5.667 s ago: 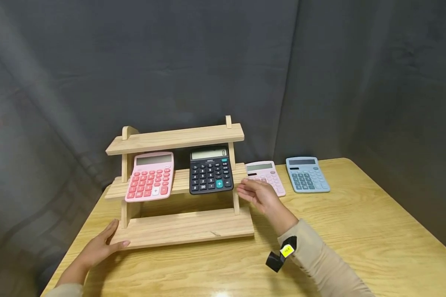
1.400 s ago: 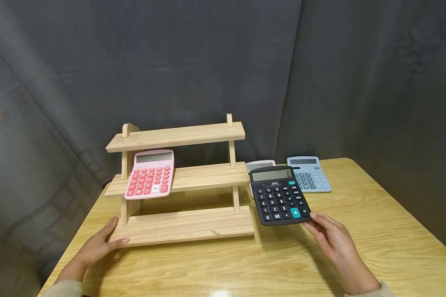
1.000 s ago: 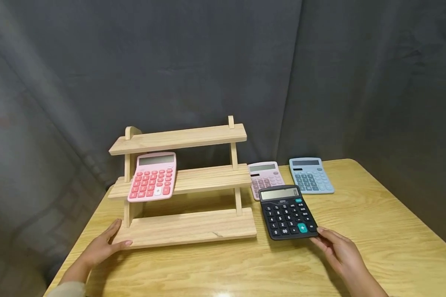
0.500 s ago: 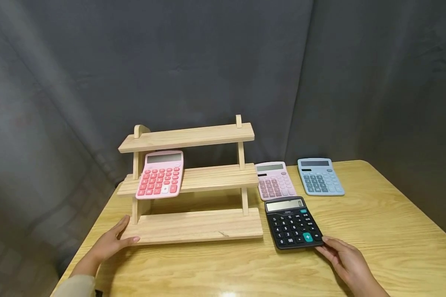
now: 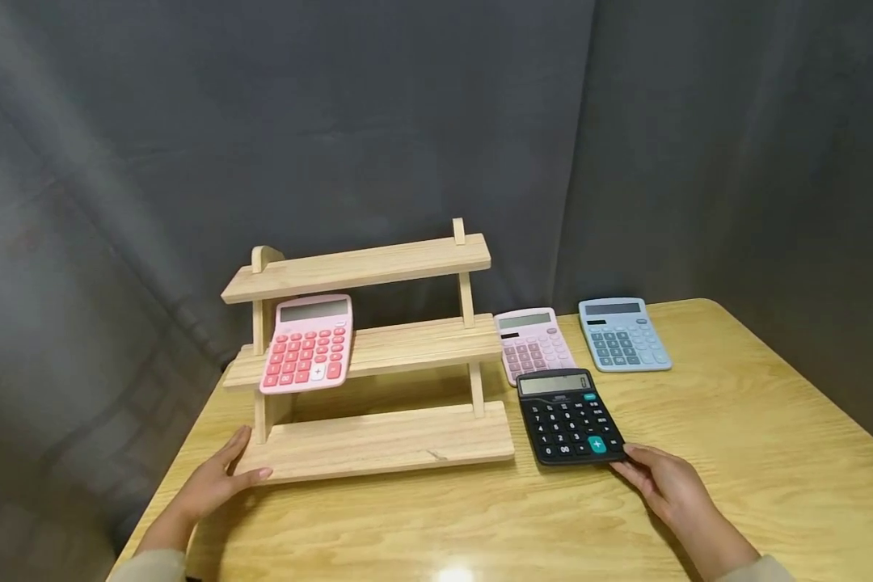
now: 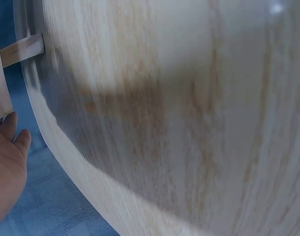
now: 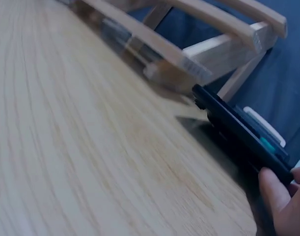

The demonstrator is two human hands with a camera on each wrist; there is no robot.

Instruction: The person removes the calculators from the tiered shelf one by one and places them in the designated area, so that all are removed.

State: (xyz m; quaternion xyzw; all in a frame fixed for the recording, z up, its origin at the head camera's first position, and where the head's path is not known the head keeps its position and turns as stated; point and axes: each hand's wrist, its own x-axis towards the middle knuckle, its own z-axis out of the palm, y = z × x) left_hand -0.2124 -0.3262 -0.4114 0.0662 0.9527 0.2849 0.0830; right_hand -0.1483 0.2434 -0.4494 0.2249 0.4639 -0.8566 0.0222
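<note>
Right hand [image 5: 671,485] pinches black calculator [image 5: 569,416], which extends ahead-left. Left hand [image 5: 214,482] spread, touching wooden rack [image 5: 378,440] to its right.

Beyond your right fingers [image 5: 634,475] you have a blue calculator [image 5: 623,335] lying face up; a pale pink calculator [image 5: 531,339] lies past them leftward, partly covered. A coral-keyed calculator [image 5: 308,343] leans higher, right of your left fingers [image 5: 234,447]. Between both spreads the woodgrain table [image 5: 378,525]; dark curtain [image 5: 422,121] hangs beyond.
</note>
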